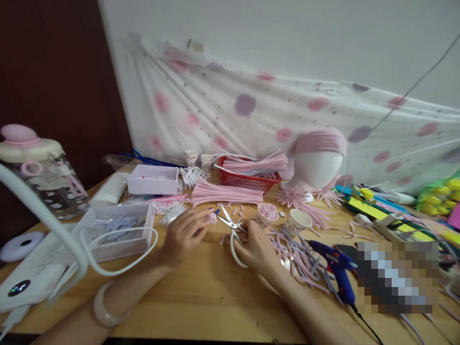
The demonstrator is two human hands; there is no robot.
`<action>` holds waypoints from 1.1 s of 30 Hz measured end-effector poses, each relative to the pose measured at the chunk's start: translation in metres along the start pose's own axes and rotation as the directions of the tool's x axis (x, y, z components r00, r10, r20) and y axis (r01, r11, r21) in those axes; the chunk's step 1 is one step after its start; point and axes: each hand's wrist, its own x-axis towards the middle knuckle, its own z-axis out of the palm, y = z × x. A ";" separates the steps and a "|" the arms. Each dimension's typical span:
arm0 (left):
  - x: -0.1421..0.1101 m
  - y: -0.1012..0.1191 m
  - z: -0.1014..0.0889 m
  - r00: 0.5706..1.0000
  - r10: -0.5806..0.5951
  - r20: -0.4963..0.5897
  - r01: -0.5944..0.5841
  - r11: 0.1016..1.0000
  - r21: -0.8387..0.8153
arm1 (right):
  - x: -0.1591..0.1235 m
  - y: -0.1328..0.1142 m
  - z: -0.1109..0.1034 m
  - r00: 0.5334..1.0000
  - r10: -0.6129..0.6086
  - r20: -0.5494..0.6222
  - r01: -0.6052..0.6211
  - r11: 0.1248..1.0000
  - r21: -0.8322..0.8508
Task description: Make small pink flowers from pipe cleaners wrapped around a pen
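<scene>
Between the fingertips of my left hand point(186, 233) is a small pink fuzzy curl point(211, 218), which looks like a rolled pipe cleaner. A thin blue stick point(217, 211) shows past the same fingers, its middle hidden by them. My right hand point(259, 250) is closed on white-handled scissors point(235, 230), their blades spread and pointing at the pink curl. Just beyond my right hand stands a paper cup point(266, 221) filled with pink curls. A second paper cup point(297, 222) stands to its right. Short pink offcuts point(235, 211) lie around the blades.
Loose pink and grey pipe cleaners point(302, 263) and a blue glue gun point(339, 268) lie on the right. A pink bundle point(226, 192) and a red basket point(247, 181) are behind. Left are an open box point(118, 249), a looped white cable point(120, 274) and a bottle point(46, 177).
</scene>
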 end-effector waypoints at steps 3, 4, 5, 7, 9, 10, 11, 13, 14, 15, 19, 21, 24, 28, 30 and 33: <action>0.001 0.002 0.000 0.993 -0.116 0.001 0.116 0.987 -0.111 | -0.003 0.001 0.002 0.998 -0.028 0.055 0.035 0.992 -0.120; 0.001 0.003 0.001 0.986 -0.167 0.008 0.167 0.977 -0.131 | -0.005 0.001 0.002 0.996 -0.050 0.079 0.060 0.989 -0.133; 0.000 0.005 0.001 0.975 -0.221 0.024 0.222 0.964 -0.144 | -0.006 0.000 0.000 0.992 -0.074 0.103 0.088 0.987 -0.136; -0.001 0.009 0.003 0.943 -0.324 0.082 0.333 0.926 -0.178 | -0.007 -0.002 -0.004 0.984 -0.104 0.146 0.124 0.984 -0.131; -0.003 0.012 0.005 0.892 -0.419 0.172 0.451 0.855 -0.255 | -0.008 -0.005 -0.009 0.977 -0.112 0.182 0.133 0.985 -0.112; -0.004 0.014 0.007 0.855 -0.464 0.231 0.517 0.796 -0.313 | -0.008 -0.006 -0.011 0.974 -0.111 0.195 0.131 0.987 -0.092; -0.005 0.015 0.009 0.812 -0.504 0.292 0.583 0.721 -0.375 | -0.008 -0.007 -0.012 0.975 -0.105 0.196 0.120 0.991 -0.065; -0.005 0.017 0.012 0.718 -0.555 0.421 0.695 0.537 -0.478 | -0.008 -0.010 -0.014 0.985 -0.094 0.145 0.093 0.996 0.010; -0.005 0.017 0.013 0.673 -0.560 0.483 0.736 0.446 -0.509 | -0.009 -0.012 -0.014 0.991 -0.095 0.097 0.089 0.994 0.059; -0.004 0.018 0.013 0.635 -0.559 0.534 0.766 0.368 -0.526 | -0.009 -0.014 -0.013 0.993 -0.108 0.052 0.101 0.987 0.121; 0.000 0.017 0.013 0.545 -0.558 0.626 0.820 0.198 -0.537 | -0.013 -0.020 -0.010 0.964 -0.265 0.005 0.242 0.887 0.393; 0.000 0.017 0.012 0.510 -0.572 0.642 0.838 0.162 -0.521 | -0.015 -0.023 -0.009 0.959 -0.283 0.015 0.248 0.862 0.442; 0.000 0.018 0.011 0.449 -0.579 0.681 0.876 0.137 -0.462 | -0.018 -0.026 -0.007 0.969 -0.242 0.043 0.199 0.874 0.443; -0.001 0.023 0.010 0.433 -0.568 0.700 0.885 0.123 -0.448 | -0.020 -0.028 0.000 0.971 -0.226 0.074 0.171 0.880 0.444; -0.001 0.025 0.010 0.422 -0.557 0.716 0.888 0.096 -0.449 | -0.021 -0.028 0.004 0.973 -0.218 0.082 0.161 0.883 0.442; -0.001 0.026 0.010 0.407 -0.533 0.742 0.894 0.064 -0.444 | -0.021 -0.026 0.009 0.971 -0.220 0.094 0.159 0.886 0.435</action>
